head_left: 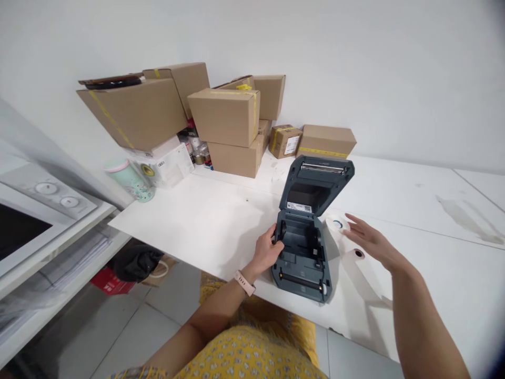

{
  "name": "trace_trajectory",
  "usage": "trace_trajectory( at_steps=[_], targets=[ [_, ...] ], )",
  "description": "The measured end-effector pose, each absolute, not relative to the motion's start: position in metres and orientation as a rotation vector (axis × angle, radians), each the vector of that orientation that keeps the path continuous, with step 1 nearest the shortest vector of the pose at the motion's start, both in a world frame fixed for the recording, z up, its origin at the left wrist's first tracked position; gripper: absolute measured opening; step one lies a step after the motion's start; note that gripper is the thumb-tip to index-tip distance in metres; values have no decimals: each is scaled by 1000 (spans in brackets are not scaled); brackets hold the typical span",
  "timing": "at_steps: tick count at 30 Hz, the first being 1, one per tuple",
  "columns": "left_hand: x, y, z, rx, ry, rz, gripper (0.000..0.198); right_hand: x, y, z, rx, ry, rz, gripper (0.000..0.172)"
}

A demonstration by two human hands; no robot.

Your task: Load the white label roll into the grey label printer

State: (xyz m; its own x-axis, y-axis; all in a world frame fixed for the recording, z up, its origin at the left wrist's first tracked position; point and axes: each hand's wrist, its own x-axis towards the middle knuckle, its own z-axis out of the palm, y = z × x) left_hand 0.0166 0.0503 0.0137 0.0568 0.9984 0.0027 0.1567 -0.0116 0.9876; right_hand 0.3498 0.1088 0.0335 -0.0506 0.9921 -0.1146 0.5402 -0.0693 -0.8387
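A dark grey label printer stands on the white table with its lid raised and its inside showing. My left hand grips the printer's left side wall, the thumb over the edge. To the right of the printer, my right hand is open with fingers stretched out. Its fingertips are beside a white label roll with a blue-rimmed core; whether they touch it I cannot tell. Below that hand lies a second white paper roll with a dark core and a loose strip.
Cardboard boxes are stacked at the back left, and smaller boxes sit behind the printer. A mint tumbler and a white carton stand at the left. A microwave is on a shelf at far left.
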Motion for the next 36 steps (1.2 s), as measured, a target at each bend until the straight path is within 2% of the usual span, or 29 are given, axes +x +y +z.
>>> trace_trajectory(
  at_steps=[4,6,13,18,21,24,28,32,36],
  targets=[
    [14,52,13,1373,1274,1081,64,392,87,28,-1728,-1539,1095,58],
    [13,53,13,1379,1267,1074,66,402,76,21,-1716,-1594,1154,53],
    [7,55,19,1444,1228,1030,64,376,56,9,-1558,-1589,1454,68],
    [0,61,26,1512,1185,981,66,362,54,7,-1521,-1442,1549,59],
    [-5,66,29,1538,1120,963,68,365,46,15,-1540,-1314,1541,60],
    [-6,68,26,1526,1062,969,70,362,33,38,-1533,-1272,1454,61],
    [2,66,11,1382,1097,1072,67,320,28,85,-1408,-1601,1331,61],
    [11,63,-2,1106,1121,1217,78,246,55,110,-1354,-2249,838,46],
    [15,60,-2,931,1119,1263,93,193,89,94,-1636,-2677,366,40]
  ],
)
